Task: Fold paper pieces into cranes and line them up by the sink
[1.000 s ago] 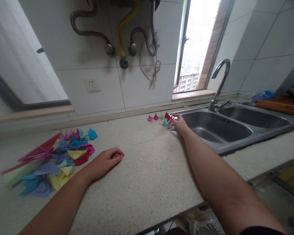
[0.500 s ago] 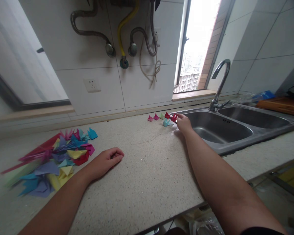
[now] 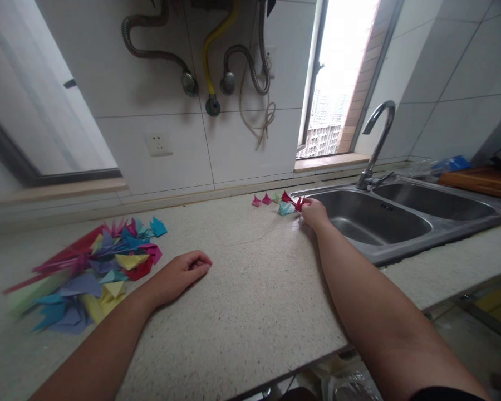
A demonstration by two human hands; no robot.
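My right hand (image 3: 316, 213) reaches to the counter beside the sink's left edge, its fingers pinched on a red origami piece (image 3: 299, 204). Just left of it are another red origami piece (image 3: 285, 197) and a light blue one (image 3: 284, 208). Farther left, a pale green piece (image 3: 276, 198) and two pink ones (image 3: 266, 199) continue the row. My left hand (image 3: 188, 269) rests on the counter with its fingers curled in and nothing visible in them. Left of that hand lies a pile of folded paper pieces (image 3: 104, 267) in red, blue, purple, yellow and pink.
A double steel sink (image 3: 376, 220) with a faucet (image 3: 376, 145) is set into the speckled counter (image 3: 242, 312) on the right. A wooden board (image 3: 480, 181) lies beyond it. Hoses and a yellow pipe (image 3: 206, 50) hang on the tiled wall.
My right hand has moved slightly down with the red origami piece, which now sits closer to the light blue one. My left hand has stayed in place.
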